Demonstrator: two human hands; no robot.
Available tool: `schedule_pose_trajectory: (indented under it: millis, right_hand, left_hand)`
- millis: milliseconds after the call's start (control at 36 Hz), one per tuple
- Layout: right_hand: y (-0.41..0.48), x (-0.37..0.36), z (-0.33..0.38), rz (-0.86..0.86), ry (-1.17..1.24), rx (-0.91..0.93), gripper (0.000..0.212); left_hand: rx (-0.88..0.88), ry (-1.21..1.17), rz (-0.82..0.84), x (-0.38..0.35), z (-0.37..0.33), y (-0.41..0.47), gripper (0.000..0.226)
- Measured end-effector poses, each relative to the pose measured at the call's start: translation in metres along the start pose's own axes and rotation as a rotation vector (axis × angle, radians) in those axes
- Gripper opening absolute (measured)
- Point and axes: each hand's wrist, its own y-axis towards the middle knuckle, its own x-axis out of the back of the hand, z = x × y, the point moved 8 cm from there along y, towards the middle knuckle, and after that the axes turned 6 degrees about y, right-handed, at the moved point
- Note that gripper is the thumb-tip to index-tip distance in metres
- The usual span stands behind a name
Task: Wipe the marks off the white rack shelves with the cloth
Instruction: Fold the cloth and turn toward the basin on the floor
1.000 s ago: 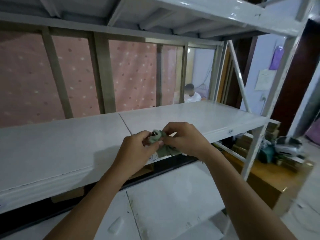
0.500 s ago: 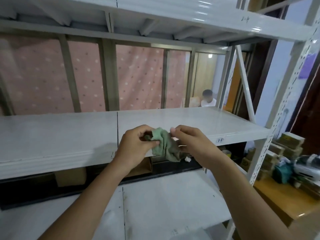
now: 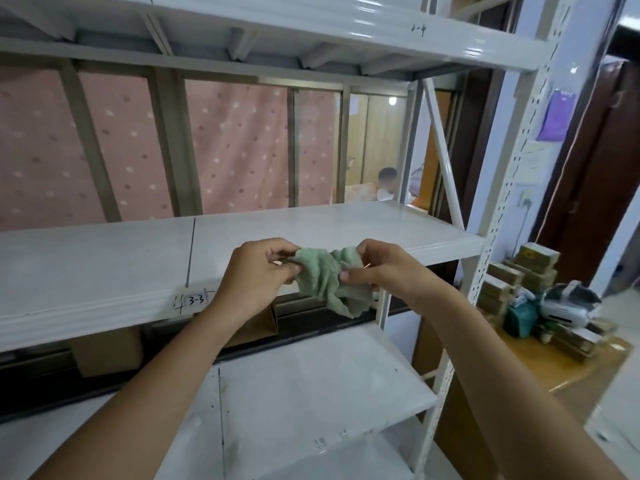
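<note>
A small green cloth (image 3: 327,282) hangs stretched between both hands in front of the middle white shelf (image 3: 104,265). My left hand (image 3: 258,275) pinches its left edge and my right hand (image 3: 384,268) pinches its right edge. The cloth's lower part droops below the shelf's front lip. A handwritten label "3-3" with pen marks (image 3: 195,300) sits on that lip, left of my left hand. The upper shelf (image 3: 311,26) carries a mark "2-4". The lower shelf (image 3: 311,382) shows dark specks and a smear along its seam.
The rack's right upright post (image 3: 512,174) stands close to my right arm. Cardboard boxes (image 3: 107,351) sit behind the shelf. A wooden table (image 3: 585,365) to the right holds stacked boxes and a white device. A person sits far behind the rack.
Both hands have pulled apart, spreading the bunched cloth wider between them. The view has tilted up, showing more of the upper shelf.
</note>
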Motion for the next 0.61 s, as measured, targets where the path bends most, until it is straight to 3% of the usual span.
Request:
schedule_pose_trajectory:
  millis: [139,250,417,611]
  right_hand:
    - [-0.016,0.027,0.000,-0.105,-0.061,0.032,0.033]
    - [-0.040,0.059,-0.002,-0.227,-0.096,0.026,0.031]
    - [-0.099,0.121,-0.015,-0.455,-0.137,-0.027,0.045]
    - [-0.178,0.194,-0.047,-0.642,-0.223,-0.116,0.028]
  left_hand:
    - [-0.012,-0.109,0.103,-0.025,-0.012,0.008,0.035]
    - [0.007,-0.267,0.208,-0.062,-0.026,0.015,0.041]
    - [-0.008,-0.404,0.380,-0.145,-0.050,0.020,0.034]
    - [-0.053,-0.433,0.553,-0.262,-0.090,0.005,0.026]
